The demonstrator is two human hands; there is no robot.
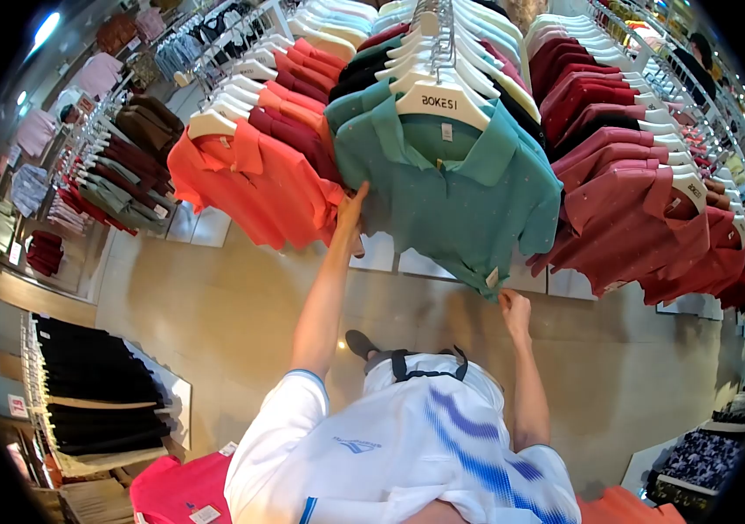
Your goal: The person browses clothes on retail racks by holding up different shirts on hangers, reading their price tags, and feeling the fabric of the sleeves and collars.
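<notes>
A teal collared shirt hangs at the front of the middle rack on a white hanger marked BOKESI. My left hand is at the shirt's left edge, between it and the coral shirt; its fingers are partly hidden behind fabric, and what they grip cannot be made out. At the teal shirt's lower hem, beside a small white tag, my right hand pinches the fabric and pulls the hem out to a point.
Dusty-red shirts hang close on the right. Black garments are on a rack at lower left, and a pink shirt lies near my left side. Patterned dark clothing is at lower right. A person stands at upper right.
</notes>
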